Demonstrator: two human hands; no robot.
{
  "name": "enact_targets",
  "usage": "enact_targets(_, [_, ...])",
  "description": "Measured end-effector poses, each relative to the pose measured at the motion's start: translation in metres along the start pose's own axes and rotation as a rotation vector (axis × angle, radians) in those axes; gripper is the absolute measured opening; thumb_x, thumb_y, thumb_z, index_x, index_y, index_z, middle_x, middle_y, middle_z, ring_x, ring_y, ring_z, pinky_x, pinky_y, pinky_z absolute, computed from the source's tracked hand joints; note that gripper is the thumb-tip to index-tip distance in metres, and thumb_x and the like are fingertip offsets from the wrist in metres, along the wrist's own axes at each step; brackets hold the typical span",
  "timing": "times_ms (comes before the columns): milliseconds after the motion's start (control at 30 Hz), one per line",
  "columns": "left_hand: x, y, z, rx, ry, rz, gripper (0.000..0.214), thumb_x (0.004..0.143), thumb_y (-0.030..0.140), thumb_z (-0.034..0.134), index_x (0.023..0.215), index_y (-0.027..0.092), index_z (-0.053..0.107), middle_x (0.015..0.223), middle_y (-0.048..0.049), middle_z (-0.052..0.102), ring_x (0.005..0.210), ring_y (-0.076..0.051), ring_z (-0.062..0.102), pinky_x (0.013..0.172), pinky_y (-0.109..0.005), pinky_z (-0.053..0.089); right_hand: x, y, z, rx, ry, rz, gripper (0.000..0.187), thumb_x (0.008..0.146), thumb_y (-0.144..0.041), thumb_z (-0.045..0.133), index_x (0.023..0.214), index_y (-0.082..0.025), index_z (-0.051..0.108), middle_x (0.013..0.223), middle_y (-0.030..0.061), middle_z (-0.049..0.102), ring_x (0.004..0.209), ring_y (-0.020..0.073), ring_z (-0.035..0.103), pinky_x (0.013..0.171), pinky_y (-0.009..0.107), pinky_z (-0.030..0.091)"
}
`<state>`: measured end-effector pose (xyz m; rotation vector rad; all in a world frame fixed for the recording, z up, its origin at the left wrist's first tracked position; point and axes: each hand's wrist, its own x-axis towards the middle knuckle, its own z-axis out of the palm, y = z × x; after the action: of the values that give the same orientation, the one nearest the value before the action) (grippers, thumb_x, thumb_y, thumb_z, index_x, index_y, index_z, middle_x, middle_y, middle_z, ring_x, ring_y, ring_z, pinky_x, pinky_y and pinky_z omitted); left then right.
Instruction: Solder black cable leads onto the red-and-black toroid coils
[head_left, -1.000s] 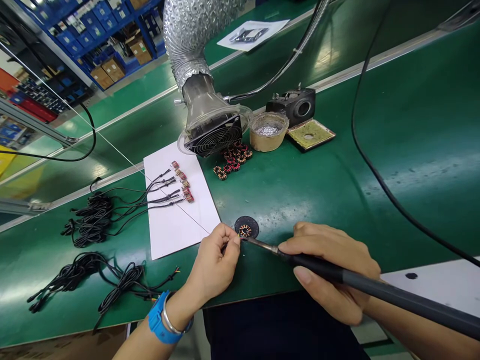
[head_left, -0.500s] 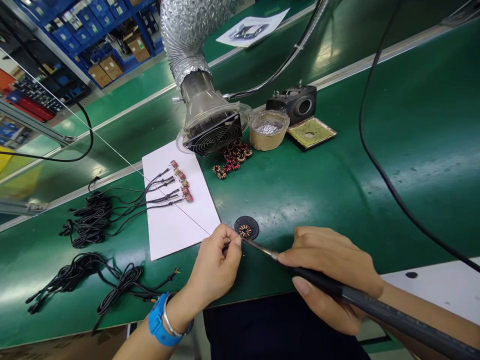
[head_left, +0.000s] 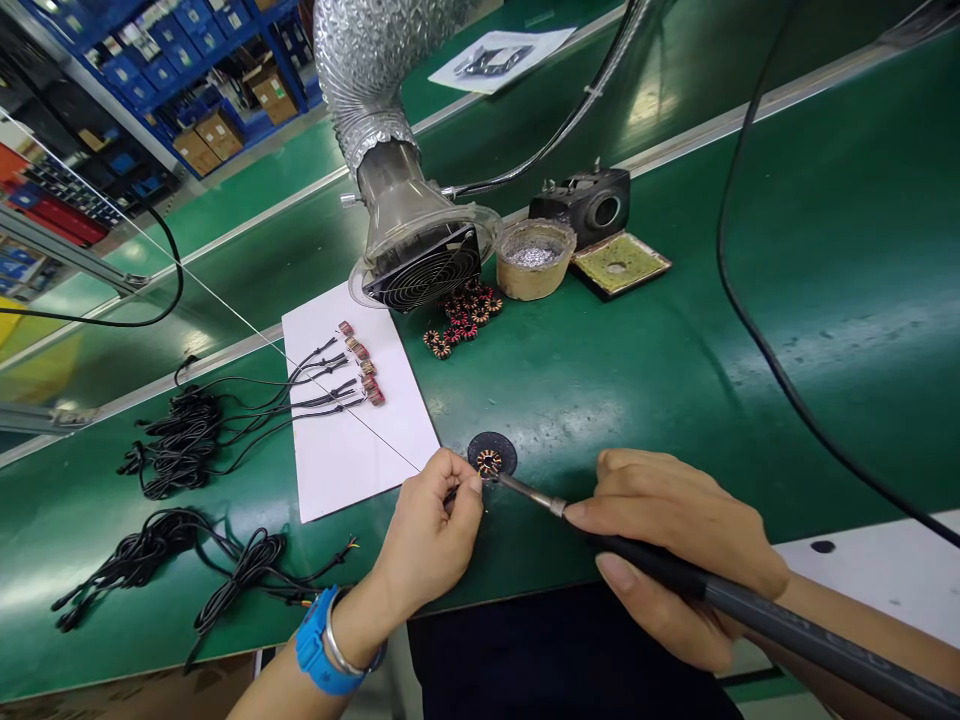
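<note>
A small toroidal coil (head_left: 489, 462) wound with copper-coloured wire sits on a round black pad (head_left: 504, 446). Just below and left of it, my left hand (head_left: 435, 525) is pinched closed. A thin solder wire (head_left: 360, 418) slants from the upper left into that hand, and a bit of dark cable (head_left: 451, 494) shows between its fingers. Fine coloured wire ends by the fingertips are too small to make out. My right hand (head_left: 675, 540) grips a soldering iron (head_left: 645, 563) by its black handle; its metal tip reaches the coil's lower edge, contact unclear.
Left of my hands, a white board (head_left: 360, 460) carries several coils joined to black cables (head_left: 184, 440). More cable bundles (head_left: 247, 570) lie nearer. Beyond are a fume extractor (head_left: 427, 270), loose coils (head_left: 461, 320), a solder-filled bowl (head_left: 534, 270), an iron stand (head_left: 592, 205) and a sponge tray (head_left: 621, 266).
My right hand and the soldering iron have shifted slightly right, drawing the tip a little away from my left fingertips. My left hand stays nearly in place.
</note>
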<state>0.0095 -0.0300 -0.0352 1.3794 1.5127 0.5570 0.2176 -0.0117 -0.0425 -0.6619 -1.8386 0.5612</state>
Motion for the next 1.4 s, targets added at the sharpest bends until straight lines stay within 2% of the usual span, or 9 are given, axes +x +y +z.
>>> enact_targets(300, [0.001,-0.002,0.000,-0.002,-0.016,-0.004,0.022,0.097,0.034,0.042,0.081,0.020,0.047,0.061,0.0068,0.039,0.054,-0.010,0.032,0.050,-0.023,0.025,0.001,0.010,0.005,0.029,0.182,-0.078,0.045,0.078,-0.009,0.053,0.121,-0.020,0.060,0.070,0.0030,0.059,0.055,0.0161,0.055,0.045,0.031,0.047])
enact_targets(400, [0.002,-0.002,0.000,-0.003,-0.022,-0.008,0.022,0.097,0.035,0.041,0.081,0.020,0.046,0.061,0.0066,0.039,0.055,-0.010,0.032,0.051,-0.023,0.025,0.005,0.014,0.009,0.039,0.254,-0.020,0.046,0.083,-0.004,0.053,0.126,-0.021,0.058,0.071,0.0006,0.062,0.053,0.0130,0.055,0.045,0.027,0.047])
enact_targets(467, [0.002,-0.001,-0.001,-0.002,-0.028,-0.008,0.023,0.097,0.035,0.041,0.081,0.020,0.046,0.061,0.0066,0.039,0.055,-0.010,0.033,0.052,-0.023,0.026,0.012,0.014,0.010,0.011,0.179,0.049,0.039,0.084,-0.001,0.054,0.117,-0.021,0.061,0.073,-0.0005,0.064,0.053,0.0107,0.056,0.049,0.024,0.048])
enact_targets(567, [0.003,0.001,-0.003,-0.016,-0.036,-0.004,0.023,0.097,0.035,0.041,0.080,0.020,0.046,0.062,0.0059,0.042,0.057,-0.011,0.036,0.055,-0.024,0.029,0.027,0.015,0.009,-0.031,-0.047,0.062,0.023,0.084,-0.003,0.056,0.101,-0.018,0.062,0.074,0.0004,0.064,0.059,0.0117,0.055,0.057,0.025,0.047])
enact_targets(667, [0.005,-0.001,-0.006,-0.079,-0.056,0.009,0.024,0.097,0.035,0.042,0.079,0.020,0.047,0.063,0.0049,0.046,0.060,-0.011,0.039,0.058,-0.024,0.031,0.038,0.020,0.010,-0.012,-0.246,0.011,0.018,0.084,-0.008,0.055,0.098,-0.018,0.059,0.075,0.0018,0.062,0.066,0.0141,0.050,0.062,0.026,0.045])
enact_targets(767, [0.007,-0.004,-0.009,-0.155,-0.085,0.011,0.025,0.097,0.036,0.043,0.079,0.019,0.047,0.063,0.0045,0.047,0.060,-0.011,0.039,0.059,-0.025,0.031,0.040,0.028,0.015,0.019,-0.364,-0.017,0.017,0.086,-0.008,0.051,0.099,-0.017,0.059,0.074,0.0015,0.056,0.071,0.0147,0.047,0.065,0.025,0.043])
enact_targets(967, [0.006,-0.003,-0.014,-0.158,-0.173,0.041,0.029,0.098,0.041,0.041,0.083,0.019,0.049,0.064,0.0040,0.047,0.061,-0.011,0.039,0.060,-0.025,0.032,0.039,0.040,0.026,0.032,-0.424,-0.045,0.015,0.095,-0.015,0.048,0.104,-0.020,0.060,0.073,0.0007,0.049,0.072,0.0156,0.041,0.065,0.026,0.037])
enact_targets(1133, [0.004,0.001,-0.016,-0.082,-0.162,0.056,0.029,0.099,0.041,0.039,0.082,0.019,0.049,0.067,0.0032,0.049,0.063,-0.012,0.042,0.063,-0.027,0.034,0.042,0.037,0.027,0.020,-0.407,-0.132,0.020,0.092,-0.008,0.045,0.102,-0.017,0.060,0.070,0.0001,0.046,0.068,0.0151,0.038,0.064,0.027,0.034])
enact_targets(1400, [0.002,0.015,-0.017,0.063,-0.133,0.101,0.022,0.100,0.033,0.036,0.084,0.020,0.045,0.073,0.0019,0.052,0.067,-0.014,0.045,0.063,-0.027,0.034,0.038,0.037,0.029,-0.066,-0.376,-0.261,0.019,0.095,-0.012,0.042,0.095,-0.018,0.060,0.067,0.0008,0.049,0.065,0.0161,0.036,0.060,0.029,0.030])
